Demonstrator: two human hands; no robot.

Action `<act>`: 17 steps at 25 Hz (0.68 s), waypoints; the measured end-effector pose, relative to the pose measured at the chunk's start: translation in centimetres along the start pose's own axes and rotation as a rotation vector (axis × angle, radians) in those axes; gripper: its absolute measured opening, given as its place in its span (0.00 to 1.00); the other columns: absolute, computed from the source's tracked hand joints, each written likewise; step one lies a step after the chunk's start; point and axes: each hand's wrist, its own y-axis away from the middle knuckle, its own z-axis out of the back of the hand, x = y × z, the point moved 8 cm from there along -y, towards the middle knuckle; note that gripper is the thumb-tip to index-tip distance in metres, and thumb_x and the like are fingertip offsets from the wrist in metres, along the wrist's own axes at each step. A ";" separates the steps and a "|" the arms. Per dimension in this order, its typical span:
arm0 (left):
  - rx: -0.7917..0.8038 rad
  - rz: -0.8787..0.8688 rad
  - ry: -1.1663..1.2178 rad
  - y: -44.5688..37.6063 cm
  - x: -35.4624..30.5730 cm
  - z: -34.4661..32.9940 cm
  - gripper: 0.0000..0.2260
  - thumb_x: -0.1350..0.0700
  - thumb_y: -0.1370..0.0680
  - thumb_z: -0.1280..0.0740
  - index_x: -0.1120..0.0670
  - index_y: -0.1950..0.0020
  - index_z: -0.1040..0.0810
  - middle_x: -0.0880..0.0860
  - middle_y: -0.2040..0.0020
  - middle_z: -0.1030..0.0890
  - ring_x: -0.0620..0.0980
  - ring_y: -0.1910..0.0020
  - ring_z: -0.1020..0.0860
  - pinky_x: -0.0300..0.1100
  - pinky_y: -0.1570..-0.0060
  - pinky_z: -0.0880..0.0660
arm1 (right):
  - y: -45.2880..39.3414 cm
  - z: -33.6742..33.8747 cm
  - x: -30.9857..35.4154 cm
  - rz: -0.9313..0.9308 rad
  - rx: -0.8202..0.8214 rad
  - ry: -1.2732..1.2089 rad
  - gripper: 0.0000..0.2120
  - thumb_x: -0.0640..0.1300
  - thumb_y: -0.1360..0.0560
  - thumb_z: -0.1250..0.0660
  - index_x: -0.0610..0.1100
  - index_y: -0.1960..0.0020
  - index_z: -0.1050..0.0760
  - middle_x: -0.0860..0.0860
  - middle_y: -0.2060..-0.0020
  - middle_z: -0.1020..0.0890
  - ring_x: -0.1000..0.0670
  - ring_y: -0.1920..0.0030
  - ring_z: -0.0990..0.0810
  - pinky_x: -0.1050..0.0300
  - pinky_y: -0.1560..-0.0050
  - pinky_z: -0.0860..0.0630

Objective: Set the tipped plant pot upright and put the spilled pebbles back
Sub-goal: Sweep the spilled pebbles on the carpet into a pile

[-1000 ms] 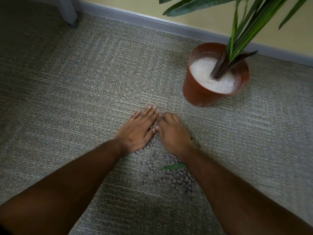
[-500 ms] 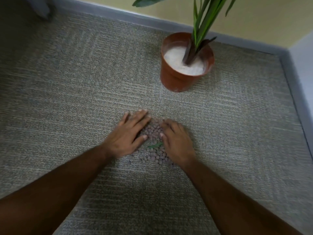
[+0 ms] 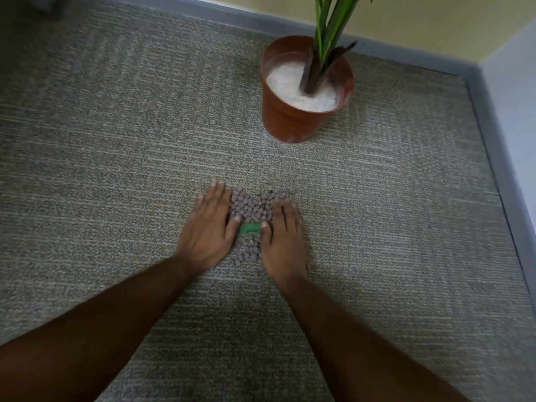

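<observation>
- The round terracotta-coloured plastic plant pot stands upright on the grey-green looped carpet at about 1 o'clock in the view, near the corner of the room.
- Its top is filled with white granular material, from which a dark stem with long green leaves rises.
- The small brownish-grey rounded pebbles lie heaped on the carpet at the centre, well apart from the pot, toward 6 o'clock of it.
- The left hand lies flat, palm down, fingers spread, against the 9 o'clock side of the heap.
- The right hand lies flat against the 3 o'clock side, grasping nothing.
- A small green leaf fragment lies on the pebbles between the two thumbs.
- A grey skirting board borders the carpet from 12 to 3 o'clock.
</observation>
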 end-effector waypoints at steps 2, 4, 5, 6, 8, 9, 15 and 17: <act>0.020 -0.085 0.005 -0.4 -1.9 -0.5 0.29 0.45 0.14 0.53 0.57 0.16 0.51 0.56 0.16 0.51 0.51 0.17 0.55 0.51 0.19 0.54 | 0.2 -0.6 1.5 0.092 0.041 0.042 0.27 0.52 0.14 0.50 0.46 0.17 0.48 0.46 0.17 0.48 0.46 0.18 0.54 0.46 0.19 0.52; 0.055 -0.154 0.008 -0.7 -2.9 -0.9 0.28 0.48 0.14 0.51 0.58 0.16 0.52 0.56 0.16 0.51 0.51 0.17 0.55 0.50 0.19 0.56 | 0.5 -0.6 2.5 0.163 0.099 0.048 0.26 0.49 0.14 0.49 0.46 0.18 0.45 0.45 0.18 0.47 0.44 0.18 0.51 0.44 0.20 0.46; 0.079 -0.179 0.019 -0.8 -3.2 -0.9 0.28 0.49 0.14 0.50 0.58 0.16 0.52 0.56 0.16 0.52 0.51 0.17 0.56 0.51 0.19 0.55 | 0.7 -0.2 2.7 0.178 0.132 0.042 0.25 0.49 0.14 0.48 0.46 0.18 0.44 0.45 0.18 0.47 0.44 0.18 0.49 0.43 0.21 0.43; 0.110 -0.200 0.031 -0.9 -3.3 -0.7 0.28 0.50 0.14 0.50 0.57 0.16 0.53 0.56 0.16 0.53 0.51 0.17 0.57 0.53 0.19 0.54 | 0.8 0.5 2.9 0.188 0.170 0.040 0.25 0.49 0.15 0.48 0.45 0.19 0.43 0.45 0.18 0.47 0.44 0.18 0.48 0.43 0.22 0.41; 0.166 -0.239 0.017 -1.0 -3.4 0.2 0.29 0.50 0.14 0.50 0.55 0.16 0.55 0.55 0.16 0.55 0.50 0.17 0.59 0.56 0.19 0.54 | 1.1 2.6 3.2 0.267 0.270 0.102 0.25 0.49 0.15 0.45 0.46 0.20 0.40 0.46 0.18 0.46 0.43 0.20 0.43 0.42 0.24 0.36; 0.186 -0.268 -0.018 -1.2 -3.4 1.2 0.29 0.48 0.14 0.51 0.54 0.16 0.56 0.54 0.16 0.56 0.50 0.17 0.60 0.56 0.19 0.57 | 1.1 4.0 3.4 0.330 0.324 0.169 0.25 0.49 0.15 0.44 0.46 0.20 0.40 0.46 0.18 0.46 0.42 0.21 0.41 0.42 0.25 0.35; 0.249 -0.448 -0.328 -3.3 -4.4 11.5 0.31 0.40 0.15 0.55 0.51 0.16 0.58 0.53 0.16 0.59 0.50 0.18 0.60 0.58 0.20 0.61 | -1.3 15.0 5.2 0.489 0.486 0.500 0.26 0.56 0.16 0.43 0.49 0.20 0.39 0.50 0.18 0.43 0.47 0.21 0.39 0.48 0.25 0.38; 0.251 -0.474 -0.391 -3.5 -5.1 14.8 0.31 0.40 0.15 0.55 0.52 0.16 0.57 0.53 0.16 0.59 0.49 0.18 0.60 0.57 0.20 0.60 | -1.3 17.4 5.5 0.526 0.489 0.565 0.27 0.57 0.16 0.42 0.48 0.20 0.39 0.50 0.20 0.40 0.48 0.22 0.37 0.51 0.27 0.37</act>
